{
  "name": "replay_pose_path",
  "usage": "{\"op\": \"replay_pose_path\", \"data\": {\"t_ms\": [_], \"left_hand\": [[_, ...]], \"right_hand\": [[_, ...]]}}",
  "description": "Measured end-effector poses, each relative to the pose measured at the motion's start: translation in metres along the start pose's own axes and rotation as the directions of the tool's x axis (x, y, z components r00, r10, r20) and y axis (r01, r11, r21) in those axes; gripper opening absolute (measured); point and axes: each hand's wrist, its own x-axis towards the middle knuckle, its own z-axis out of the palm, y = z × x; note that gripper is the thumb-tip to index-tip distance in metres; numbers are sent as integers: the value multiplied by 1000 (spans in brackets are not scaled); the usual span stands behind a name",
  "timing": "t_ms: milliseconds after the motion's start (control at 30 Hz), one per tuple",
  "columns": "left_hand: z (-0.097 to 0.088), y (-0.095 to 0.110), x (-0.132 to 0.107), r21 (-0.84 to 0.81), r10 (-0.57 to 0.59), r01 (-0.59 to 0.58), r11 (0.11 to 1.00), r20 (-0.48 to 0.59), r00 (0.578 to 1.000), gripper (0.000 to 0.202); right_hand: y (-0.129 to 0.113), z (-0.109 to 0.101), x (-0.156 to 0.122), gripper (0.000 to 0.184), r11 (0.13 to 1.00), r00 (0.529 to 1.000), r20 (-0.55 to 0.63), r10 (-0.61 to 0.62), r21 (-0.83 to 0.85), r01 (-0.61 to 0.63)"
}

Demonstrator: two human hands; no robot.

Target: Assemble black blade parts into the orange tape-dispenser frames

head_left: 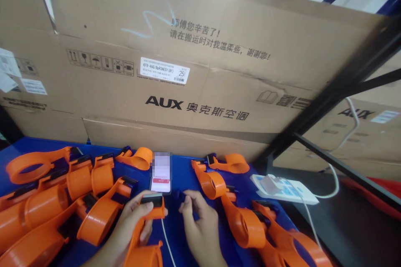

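My left hand (139,215) is closed round the head of an orange tape dispenser (145,254), thumb on its black top strip. The dispenser's round hub hangs down at the bottom edge. Just to the right, my right hand (200,221) pinches a small dark blue piece (180,195) between thumb and fingertips. Its exact shape is hard to make out against the blue shelf surface (175,225). A gap separates the two hands. Behind them a phone (161,185) with a lit screen leans near the cardboard, and a white cable (167,238) runs down between my hands.
Several orange tape dispensers lie at left (100,219) and right (247,225). A white power strip (286,190) with a plugged-in charger sits at right. A large cardboard box (200,71) walls off the back; a black metal post (326,87) slants at right.
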Motion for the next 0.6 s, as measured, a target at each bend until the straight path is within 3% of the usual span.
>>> {"op": "replay_pose_path", "data": {"t_ms": [133, 233, 367, 500, 600], "left_hand": [[-11, 1, 7, 56, -37, 39, 998, -46, 998, 45], [-13, -1, 9, 52, -28, 32, 998, -91, 995, 48], [-7, -2, 5, 79, -55, 61, 995, -81, 995, 48], [4, 3, -2, 101, 12, 2, 995, -137, 990, 41], [8, 4, -4, 102, 10, 4, 995, -135, 991, 40]], "right_hand": [[15, -8, 11, 28, 984, 993, 22, 116, -142, -111], [19, -9, 14, 30, 976, 981, 72, 178, -137, -167], [24, -2, 14, 36, 951, 949, 96, 300, 43, -305], [36, 10, 18, 57, 834, 885, 138, 445, 297, -465], [45, 18, 26, 60, 756, 853, 161, 496, 403, -515]]}}
